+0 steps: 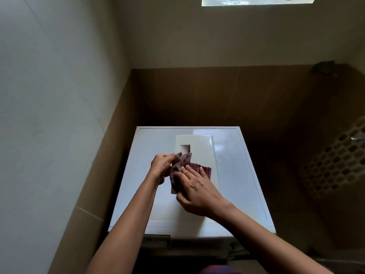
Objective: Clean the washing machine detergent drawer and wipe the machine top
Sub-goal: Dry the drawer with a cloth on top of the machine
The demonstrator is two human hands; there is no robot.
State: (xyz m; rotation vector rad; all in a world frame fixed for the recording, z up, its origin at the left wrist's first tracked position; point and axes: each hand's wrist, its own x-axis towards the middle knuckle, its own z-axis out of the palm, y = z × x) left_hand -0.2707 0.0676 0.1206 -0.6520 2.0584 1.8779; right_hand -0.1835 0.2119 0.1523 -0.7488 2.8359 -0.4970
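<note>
A pale wall (49, 115) fills the left side, with brown tiling (118, 155) below it running round behind the machine. At the machine's front edge, low and left, a dark slot (157, 241) gapes. The left hand (161, 165) has its fingers curled, pinching the bunched end of a checked maroon cloth (184, 160) and lifting it a little. The cloth drapes over the near half of the white drawer (201, 145), which lies lengthwise on the machine top (241, 175), its rectangular opening showing just beyond the cloth. The right hand (199, 191) lies on the cloth with fingers straight and spread, pressing it to the drawer; hand and cloth hide the drawer's near end. To the right, well apart, a honeycomb lattice (335, 161) stands in shadow, with a dark lump (325, 67) on the ledge above, too dim to tell what it is
</note>
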